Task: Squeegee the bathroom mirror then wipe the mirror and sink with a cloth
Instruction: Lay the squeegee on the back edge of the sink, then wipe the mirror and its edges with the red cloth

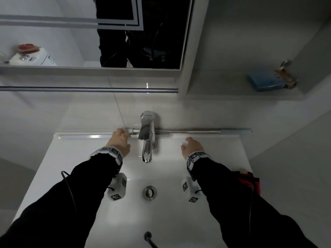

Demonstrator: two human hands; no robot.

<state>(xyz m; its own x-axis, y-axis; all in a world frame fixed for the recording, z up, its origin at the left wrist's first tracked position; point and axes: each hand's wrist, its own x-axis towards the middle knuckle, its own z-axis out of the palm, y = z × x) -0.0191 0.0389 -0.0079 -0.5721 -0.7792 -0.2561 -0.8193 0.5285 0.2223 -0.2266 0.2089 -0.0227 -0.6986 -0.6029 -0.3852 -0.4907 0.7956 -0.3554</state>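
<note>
A long squeegee (pixel 188 131), with a metal pole and a grey-blue end, lies across the back ledge of the white sink (pixel 75 158), behind the chrome faucet (pixel 147 136). My left hand (pixel 119 142) reaches its left end, fingers curled on the pole. Just in front of the pole, right of the faucet, my right hand (pixel 190 147) hovers with loosely curled fingers and holds nothing. The mirror (pixel 71 42) hangs above. A red cloth (pixel 249 181) lies on the sink's right edge, partly hidden by my right sleeve.
A grey towel bar (pixel 89 89) runs under the mirror. A blue pad (pixel 263 83) sits on the shelf at the right, under a wall hook (pixel 285 64). The drain (pixel 149 192) is in the middle of the basin. Walls close in on both sides.
</note>
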